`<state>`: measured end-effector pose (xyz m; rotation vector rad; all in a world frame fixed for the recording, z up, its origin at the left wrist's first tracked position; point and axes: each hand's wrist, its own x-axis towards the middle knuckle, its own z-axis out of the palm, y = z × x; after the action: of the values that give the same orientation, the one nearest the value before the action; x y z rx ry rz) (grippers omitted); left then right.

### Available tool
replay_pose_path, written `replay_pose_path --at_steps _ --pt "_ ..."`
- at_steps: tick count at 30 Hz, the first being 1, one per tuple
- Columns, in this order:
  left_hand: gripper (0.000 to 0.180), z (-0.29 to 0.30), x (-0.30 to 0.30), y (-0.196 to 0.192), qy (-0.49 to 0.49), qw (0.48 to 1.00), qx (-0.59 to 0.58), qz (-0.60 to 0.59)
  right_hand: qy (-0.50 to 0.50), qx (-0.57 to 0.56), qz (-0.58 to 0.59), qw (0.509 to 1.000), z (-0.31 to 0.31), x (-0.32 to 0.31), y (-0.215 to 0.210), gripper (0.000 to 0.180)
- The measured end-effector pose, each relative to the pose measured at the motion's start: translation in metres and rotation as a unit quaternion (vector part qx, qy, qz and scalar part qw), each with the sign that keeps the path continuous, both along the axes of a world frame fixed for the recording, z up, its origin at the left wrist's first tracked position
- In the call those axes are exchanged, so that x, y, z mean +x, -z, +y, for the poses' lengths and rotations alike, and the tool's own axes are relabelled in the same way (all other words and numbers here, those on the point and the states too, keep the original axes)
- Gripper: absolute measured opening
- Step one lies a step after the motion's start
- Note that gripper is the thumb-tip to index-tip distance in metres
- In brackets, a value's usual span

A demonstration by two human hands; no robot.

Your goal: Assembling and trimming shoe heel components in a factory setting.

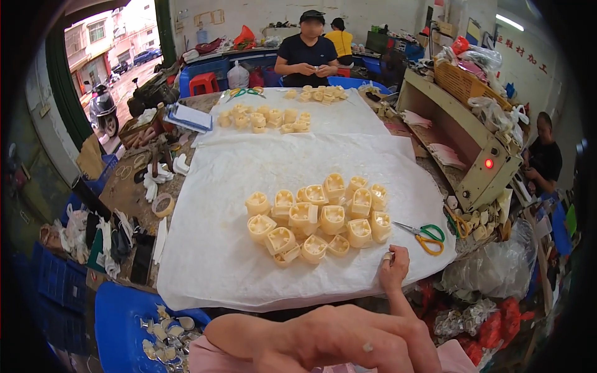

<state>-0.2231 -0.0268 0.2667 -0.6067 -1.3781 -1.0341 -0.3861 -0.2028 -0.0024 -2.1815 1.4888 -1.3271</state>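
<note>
Right hand (394, 268): resting at the right near edge of the white sheet (217, 261) that covers the desk. Fingers curled in toward the palm; a small pale spot shows at them, too small to tell whether held or worn, so grip unclear.

Left hand (336, 332): large in the foreground, close to the camera, back of the hand up. Fingers bent, pointing rightward, tips partly cut off by the lower edge; cannot tell how far open or whether they hold anything.

Just beyond the right hand, to its left: a heap of cream, hollow, rounded plastic-looking pieces (332, 217), some stacked, most with the open side showing. Near the heap's right side, scissors with green and orange handles (418, 232), blades toward the heap. A second, orange-handled pair (459, 225) lies by the sheet's right edge.

Farther up the desk: another group of cream pieces (273, 116), more beyond, and green-handled scissors (246, 92) left of those. Across the desk, a co-worker in a dark cap and top (308, 53), both hands together at a small thing.

Left edge: yellowish tape roll (163, 213). Lower left: blue plastic tub (111, 317) with pale and silvery bits.
</note>
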Motion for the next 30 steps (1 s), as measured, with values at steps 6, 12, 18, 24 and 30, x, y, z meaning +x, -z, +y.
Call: replay_pose_path --at_steps 6,12,18,24,30 --pt "0.023 -0.017 -0.008 0.004 0.109 0.993 0.005 0.054 -0.002 -0.009 0.008 1.000 0.001 -0.001 -0.001 0.018" --pt "0.021 -0.009 -0.019 -0.002 0.068 0.989 0.117 0.061 -0.002 -0.014 0.015 1.000 0.004 -0.002 -0.003 0.018" --pt "0.025 -0.036 -0.006 0.008 0.114 0.993 -0.005 0.035 -0.016 -0.025 0.005 1.000 0.004 0.002 -0.006 0.017" --pt "0.026 -0.028 -0.012 0.005 0.084 0.988 0.084 0.103 -0.015 -0.018 0.011 1.000 0.005 -0.003 -0.008 0.016" --pt "0.015 -0.037 0.007 0.015 0.097 0.988 0.089 0.084 -0.024 -0.014 0.001 1.000 0.005 0.000 -0.005 0.015"
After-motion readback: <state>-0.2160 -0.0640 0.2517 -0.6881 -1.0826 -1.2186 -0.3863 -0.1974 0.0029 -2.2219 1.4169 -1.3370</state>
